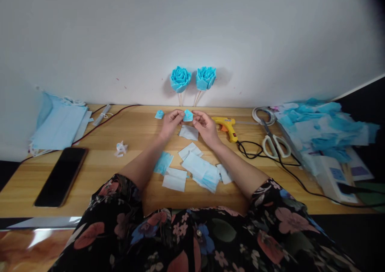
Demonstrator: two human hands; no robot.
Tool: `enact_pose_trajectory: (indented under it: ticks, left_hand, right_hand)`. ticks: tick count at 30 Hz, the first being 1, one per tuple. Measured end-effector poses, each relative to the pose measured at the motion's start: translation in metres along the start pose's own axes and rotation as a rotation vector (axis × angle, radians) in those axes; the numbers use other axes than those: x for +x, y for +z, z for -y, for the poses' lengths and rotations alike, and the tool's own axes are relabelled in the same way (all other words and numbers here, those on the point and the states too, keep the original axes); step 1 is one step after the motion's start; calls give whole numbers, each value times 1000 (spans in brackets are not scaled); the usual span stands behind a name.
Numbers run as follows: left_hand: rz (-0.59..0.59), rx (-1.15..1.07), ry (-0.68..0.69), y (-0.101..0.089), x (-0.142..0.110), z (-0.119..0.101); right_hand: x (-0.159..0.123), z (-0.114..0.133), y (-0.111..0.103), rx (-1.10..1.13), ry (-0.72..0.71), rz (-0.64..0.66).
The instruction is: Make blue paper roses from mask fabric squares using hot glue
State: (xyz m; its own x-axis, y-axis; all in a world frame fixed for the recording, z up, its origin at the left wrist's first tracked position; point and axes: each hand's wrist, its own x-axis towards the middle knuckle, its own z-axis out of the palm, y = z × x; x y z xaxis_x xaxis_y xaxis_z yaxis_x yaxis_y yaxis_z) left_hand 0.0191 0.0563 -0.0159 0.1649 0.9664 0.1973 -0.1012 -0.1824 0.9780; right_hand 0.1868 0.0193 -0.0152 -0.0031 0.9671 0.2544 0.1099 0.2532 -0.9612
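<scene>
A small folded blue fabric petal is pinched between my two hands above the wooden table. My left hand grips its left edge with closed fingers. On its right side my right hand holds it between thumb and fingers. A similar folded blue piece lies just left of my left hand. Beneath the hands rests a pale cut square. Between my forearms are several more cut pieces, white and light blue. A yellow glue gun lies right of my right hand.
Two blue fabric roses on sticks lean by the wall. White-handled scissors, a coiled white cable and a heap of blue scraps are at right. Left are stacked face masks, a phone and crumpled white scrap.
</scene>
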Motion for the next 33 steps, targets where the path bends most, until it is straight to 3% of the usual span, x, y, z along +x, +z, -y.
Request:
enact_pose_trajectory:
  ticks: [5, 19, 33]
  left_hand:
    - [-30, -2, -12, 0, 1, 1]
    - [103, 33, -67, 3, 2, 2]
    - [78, 5, -73, 3, 3, 1]
  right_hand:
    - [-1, 1, -2, 16, 15, -4]
    - [1, -5, -2, 38, 13, -22]
    - [4, -12, -2, 19, 16, -42]
